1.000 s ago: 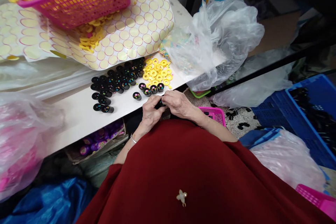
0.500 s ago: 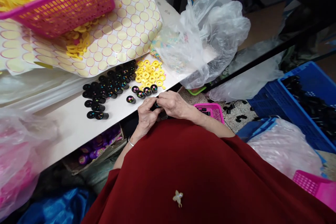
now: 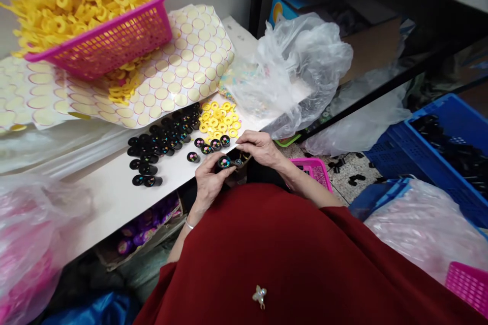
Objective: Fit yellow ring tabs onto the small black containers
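My left hand (image 3: 209, 179) grips a small black cup (image 3: 224, 162) with coloured beads inside, just off the table's front edge. From the cup's right side sticks out a small black piece with a round end (image 3: 237, 162). Up and to the right, my right hand (image 3: 262, 148) is closed with its fingertips together; whether anything small sits between them is hidden. Several loose black cups with beads (image 3: 215, 144) stand on the table in front of my hands. Behind them lies a pile of yellow rings (image 3: 219, 119). A larger group of black cups (image 3: 163, 137) stands to the left.
A pink basket (image 3: 114, 35) heaped with yellow pieces sits on sticker sheets (image 3: 186, 71) at the back left. Clear plastic bags (image 3: 305, 61) lie on the right. Below are a pink basket (image 3: 318, 170) and a blue crate (image 3: 415, 147) of black parts.
My right hand has moved away from the cup, up and to the right, uncovering the beads and the black piece with a round end. My left hand still holds the cup. The view has shifted.
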Demonstrator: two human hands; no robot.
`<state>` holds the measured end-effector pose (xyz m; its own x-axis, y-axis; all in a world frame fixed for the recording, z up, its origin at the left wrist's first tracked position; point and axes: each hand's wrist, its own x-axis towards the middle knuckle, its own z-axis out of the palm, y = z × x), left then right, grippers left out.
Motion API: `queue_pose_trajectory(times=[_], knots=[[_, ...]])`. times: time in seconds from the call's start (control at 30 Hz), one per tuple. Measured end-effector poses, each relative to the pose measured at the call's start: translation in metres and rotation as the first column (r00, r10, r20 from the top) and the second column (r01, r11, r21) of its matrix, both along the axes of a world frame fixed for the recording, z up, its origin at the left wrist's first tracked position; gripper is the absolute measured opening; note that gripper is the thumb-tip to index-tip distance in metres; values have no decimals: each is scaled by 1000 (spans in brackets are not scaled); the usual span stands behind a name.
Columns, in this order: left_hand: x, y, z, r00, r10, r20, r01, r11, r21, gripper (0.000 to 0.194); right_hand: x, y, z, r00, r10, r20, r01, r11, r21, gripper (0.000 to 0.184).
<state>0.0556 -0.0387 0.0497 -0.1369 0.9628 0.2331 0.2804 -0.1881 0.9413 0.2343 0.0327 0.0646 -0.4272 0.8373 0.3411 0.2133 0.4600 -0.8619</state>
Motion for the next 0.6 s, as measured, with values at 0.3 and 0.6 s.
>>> queue_pose_trajectory(times=[0.3,0.6], knots=[[-76,7,-3,821,561,-103,-550,827,117,39,6,67,-39,823,-287,490,278,956,93,27],[-95,22,-44,781,600,-172,-621,776,-109,33,-2,77,-39,663,-229,712,179,973,146,30]])
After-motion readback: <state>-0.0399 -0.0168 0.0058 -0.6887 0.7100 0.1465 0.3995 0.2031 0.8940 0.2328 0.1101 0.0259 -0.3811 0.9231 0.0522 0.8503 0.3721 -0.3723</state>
